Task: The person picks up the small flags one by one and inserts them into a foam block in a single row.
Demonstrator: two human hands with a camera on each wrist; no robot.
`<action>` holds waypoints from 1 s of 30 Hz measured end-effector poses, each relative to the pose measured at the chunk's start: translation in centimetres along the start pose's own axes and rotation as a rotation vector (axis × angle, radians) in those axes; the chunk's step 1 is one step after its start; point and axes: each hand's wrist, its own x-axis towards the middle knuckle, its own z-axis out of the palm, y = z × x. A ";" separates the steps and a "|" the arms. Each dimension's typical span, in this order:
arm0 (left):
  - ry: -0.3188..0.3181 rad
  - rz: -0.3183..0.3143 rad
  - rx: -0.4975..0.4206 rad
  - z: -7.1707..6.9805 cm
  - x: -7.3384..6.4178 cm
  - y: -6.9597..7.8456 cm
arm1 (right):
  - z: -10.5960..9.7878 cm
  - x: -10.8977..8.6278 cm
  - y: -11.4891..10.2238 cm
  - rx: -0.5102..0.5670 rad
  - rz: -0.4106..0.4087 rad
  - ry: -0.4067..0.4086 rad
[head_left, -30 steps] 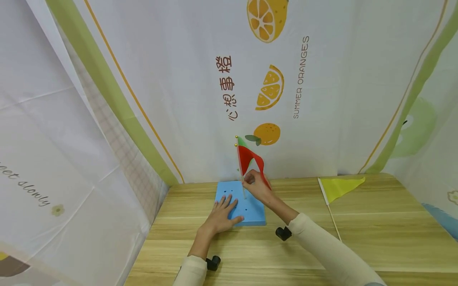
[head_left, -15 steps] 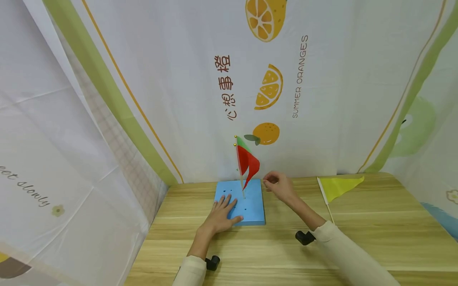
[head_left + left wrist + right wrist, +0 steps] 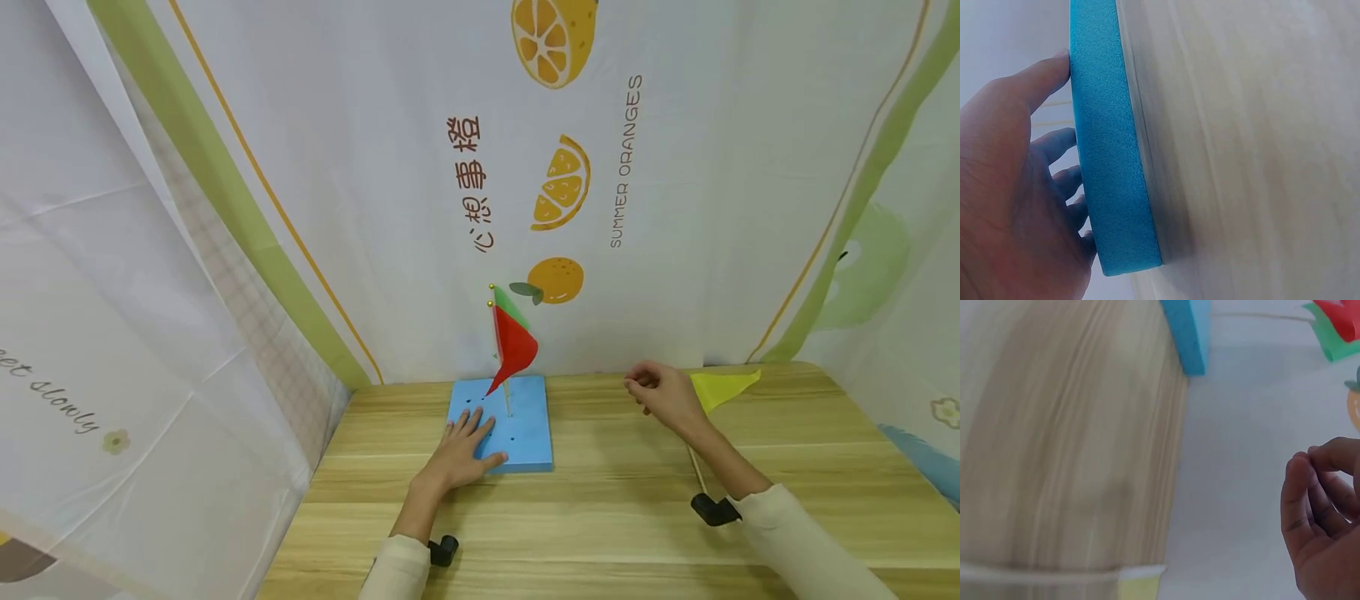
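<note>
Left hand [image 3: 453,458] on blue block [image 3: 531,427], right hand [image 3: 671,402] near 1 flag [image 3: 722,389] — yellow

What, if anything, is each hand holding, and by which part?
Nothing is gripped. The left hand rests, fingers spread, on top of the blue block without grasping it; the right hand is curled in the air, nothing visible in it.

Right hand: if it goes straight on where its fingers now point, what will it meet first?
The right hand would probably first meet the red flag standing on the blue foam block; the gap between looks free. Depth is unclear, so it might instead reach the fruit-print curtain.
</note>
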 end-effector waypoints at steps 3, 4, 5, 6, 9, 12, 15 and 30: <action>0.002 0.001 0.002 -0.2 0.0 0.0 | -1.4 -0.8 1.1 -0.054 0.031 -0.010; 0.001 0.001 0.004 -0.2 0.0 0.0 | -1.8 -1.1 1.5 -0.073 0.042 -0.015; 0.000 0.002 0.006 -0.2 0.0 0.0 | -2.2 -1.4 1.8 -0.093 0.051 -0.012; 0.001 0.002 0.006 -0.2 0.0 0.0 | -2.6 -1.6 2.0 -0.112 0.064 -0.013; 0.003 0.002 0.002 -0.3 0.0 0.0 | -3.8 -2.4 2.9 -0.178 0.090 -0.013; 0.001 0.002 0.005 -0.2 -0.1 0.0 | -4.6 -3.2 4.0 -0.240 0.126 -0.034; 0.005 0.002 0.007 -0.1 -0.1 0.0 | -5.1 -4.0 5.1 -0.273 0.160 -0.068; 0.005 0.006 0.010 0.0 0.0 -0.1 | -4.1 -5.5 7.2 -0.292 0.289 -0.235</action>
